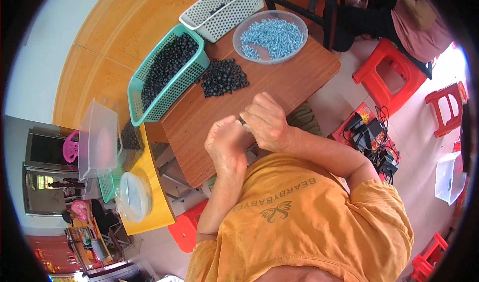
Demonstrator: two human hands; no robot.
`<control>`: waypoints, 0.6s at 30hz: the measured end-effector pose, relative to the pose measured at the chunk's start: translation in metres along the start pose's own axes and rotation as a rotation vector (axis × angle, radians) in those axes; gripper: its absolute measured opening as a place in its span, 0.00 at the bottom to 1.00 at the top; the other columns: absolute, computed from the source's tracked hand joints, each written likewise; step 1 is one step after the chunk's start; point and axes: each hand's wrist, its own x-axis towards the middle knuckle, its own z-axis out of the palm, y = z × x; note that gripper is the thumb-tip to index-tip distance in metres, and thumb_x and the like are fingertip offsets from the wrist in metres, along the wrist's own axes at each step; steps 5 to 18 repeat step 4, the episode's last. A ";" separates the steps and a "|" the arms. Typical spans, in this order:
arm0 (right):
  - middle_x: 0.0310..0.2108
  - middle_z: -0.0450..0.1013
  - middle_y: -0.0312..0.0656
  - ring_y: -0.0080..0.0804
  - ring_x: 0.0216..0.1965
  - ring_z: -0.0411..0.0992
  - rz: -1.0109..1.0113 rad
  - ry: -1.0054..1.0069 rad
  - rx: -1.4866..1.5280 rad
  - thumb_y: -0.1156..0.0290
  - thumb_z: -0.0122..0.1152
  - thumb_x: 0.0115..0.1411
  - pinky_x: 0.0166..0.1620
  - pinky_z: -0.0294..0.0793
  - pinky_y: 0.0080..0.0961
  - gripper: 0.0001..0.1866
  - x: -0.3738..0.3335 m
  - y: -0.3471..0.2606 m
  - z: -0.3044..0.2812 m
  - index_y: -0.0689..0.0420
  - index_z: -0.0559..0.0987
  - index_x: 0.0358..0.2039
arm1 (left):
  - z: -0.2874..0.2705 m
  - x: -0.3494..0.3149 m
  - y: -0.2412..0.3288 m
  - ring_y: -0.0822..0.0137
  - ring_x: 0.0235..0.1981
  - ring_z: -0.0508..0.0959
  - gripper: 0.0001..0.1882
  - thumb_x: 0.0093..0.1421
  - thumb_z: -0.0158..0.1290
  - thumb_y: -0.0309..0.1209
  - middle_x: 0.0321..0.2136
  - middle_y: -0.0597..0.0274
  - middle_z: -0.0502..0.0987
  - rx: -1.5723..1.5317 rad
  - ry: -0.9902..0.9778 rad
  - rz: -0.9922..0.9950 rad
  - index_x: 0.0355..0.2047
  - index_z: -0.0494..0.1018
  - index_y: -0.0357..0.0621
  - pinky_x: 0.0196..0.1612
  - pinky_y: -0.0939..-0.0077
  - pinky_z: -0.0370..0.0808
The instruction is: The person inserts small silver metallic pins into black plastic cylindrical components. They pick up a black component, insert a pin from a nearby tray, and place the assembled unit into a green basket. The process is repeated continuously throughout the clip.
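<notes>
Over the near edge of the brown wooden table, my two hands meet fingertip to fingertip. Between them shows a bit of a small black piece; most of it is hidden by the fingers. My left hand pinches it from the left, its palm smeared in the picture. The fingers of my right hand are curled closed on its other side. Just beyond the hands lies a loose pile of small, round black parts. A clear round bowl of small shiny light-blue pieces stands at the table's far right.
A teal basket full of black parts stands left of the pile, with a white basket behind it. Clear tubs sit on a yellow surface at left. Red stools and black adapters are at right. Another person sits at far right.
</notes>
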 end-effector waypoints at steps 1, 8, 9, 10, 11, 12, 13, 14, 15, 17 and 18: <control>0.19 0.61 0.42 0.37 0.23 0.59 -0.016 0.003 -0.003 0.79 0.57 0.37 0.25 0.58 0.32 0.07 0.000 0.001 0.001 0.65 0.72 0.22 | -0.002 0.002 -0.002 0.74 0.30 0.74 0.09 0.51 0.55 0.14 0.29 0.62 0.75 -0.009 0.003 -0.002 0.33 0.72 0.33 0.38 0.84 0.72; 0.19 0.62 0.43 0.35 0.23 0.61 0.019 -0.034 -0.096 0.79 0.56 0.37 0.27 0.62 0.32 0.09 -0.012 -0.002 0.004 0.64 0.73 0.23 | -0.007 0.003 -0.009 0.69 0.33 0.75 0.11 0.51 0.57 0.16 0.31 0.57 0.76 0.057 0.076 -0.052 0.36 0.72 0.31 0.42 0.79 0.73; 0.19 0.62 0.43 0.35 0.23 0.61 0.019 -0.034 -0.096 0.79 0.56 0.37 0.27 0.62 0.32 0.09 -0.012 -0.002 0.004 0.64 0.73 0.23 | -0.007 0.003 -0.009 0.69 0.33 0.75 0.11 0.51 0.57 0.16 0.31 0.57 0.76 0.057 0.076 -0.052 0.36 0.72 0.31 0.42 0.79 0.73; 0.19 0.62 0.43 0.35 0.23 0.61 0.019 -0.034 -0.096 0.79 0.56 0.37 0.27 0.62 0.32 0.09 -0.012 -0.002 0.004 0.64 0.73 0.23 | -0.007 0.003 -0.009 0.69 0.33 0.75 0.11 0.51 0.57 0.16 0.31 0.57 0.76 0.057 0.076 -0.052 0.36 0.72 0.31 0.42 0.79 0.73; 0.19 0.62 0.43 0.35 0.23 0.61 0.019 -0.034 -0.096 0.79 0.56 0.37 0.27 0.62 0.32 0.09 -0.012 -0.002 0.004 0.64 0.73 0.23 | -0.007 0.003 -0.009 0.69 0.33 0.75 0.11 0.51 0.57 0.16 0.31 0.57 0.76 0.057 0.076 -0.052 0.36 0.72 0.31 0.42 0.79 0.73; 0.19 0.62 0.43 0.35 0.23 0.61 0.019 -0.034 -0.096 0.79 0.56 0.37 0.27 0.62 0.32 0.09 -0.012 -0.002 0.004 0.64 0.73 0.23 | -0.007 0.003 -0.009 0.69 0.33 0.75 0.11 0.51 0.57 0.16 0.31 0.57 0.76 0.057 0.076 -0.052 0.36 0.72 0.31 0.42 0.79 0.73; 0.19 0.62 0.43 0.35 0.23 0.61 0.019 -0.034 -0.096 0.79 0.56 0.37 0.27 0.62 0.32 0.09 -0.012 -0.002 0.004 0.64 0.73 0.23 | -0.007 0.003 -0.009 0.69 0.33 0.75 0.11 0.51 0.57 0.16 0.31 0.57 0.76 0.057 0.076 -0.052 0.36 0.72 0.31 0.42 0.79 0.73; 0.19 0.62 0.43 0.35 0.23 0.61 0.019 -0.034 -0.096 0.79 0.56 0.37 0.27 0.62 0.32 0.09 -0.012 -0.002 0.004 0.64 0.73 0.23 | -0.007 0.003 -0.009 0.69 0.33 0.75 0.11 0.51 0.57 0.16 0.31 0.57 0.76 0.057 0.076 -0.052 0.36 0.72 0.31 0.42 0.79 0.73; 0.19 0.62 0.43 0.35 0.23 0.61 0.019 -0.034 -0.096 0.79 0.56 0.37 0.27 0.62 0.32 0.09 -0.012 -0.002 0.004 0.64 0.73 0.23 | -0.007 0.003 -0.009 0.69 0.33 0.75 0.11 0.51 0.57 0.16 0.31 0.57 0.76 0.057 0.076 -0.052 0.36 0.72 0.31 0.42 0.79 0.73; 0.19 0.62 0.43 0.35 0.23 0.61 0.019 -0.034 -0.096 0.79 0.56 0.37 0.27 0.62 0.32 0.09 -0.012 -0.002 0.004 0.64 0.73 0.23 | -0.007 0.003 -0.009 0.69 0.33 0.75 0.11 0.51 0.57 0.16 0.31 0.57 0.76 0.057 0.076 -0.052 0.36 0.72 0.31 0.42 0.79 0.73; 0.19 0.62 0.43 0.35 0.23 0.61 0.019 -0.034 -0.096 0.79 0.56 0.37 0.27 0.62 0.32 0.09 -0.012 -0.002 0.004 0.64 0.73 0.23 | -0.007 0.003 -0.009 0.69 0.33 0.75 0.11 0.51 0.57 0.16 0.31 0.57 0.76 0.057 0.076 -0.052 0.36 0.72 0.31 0.42 0.79 0.73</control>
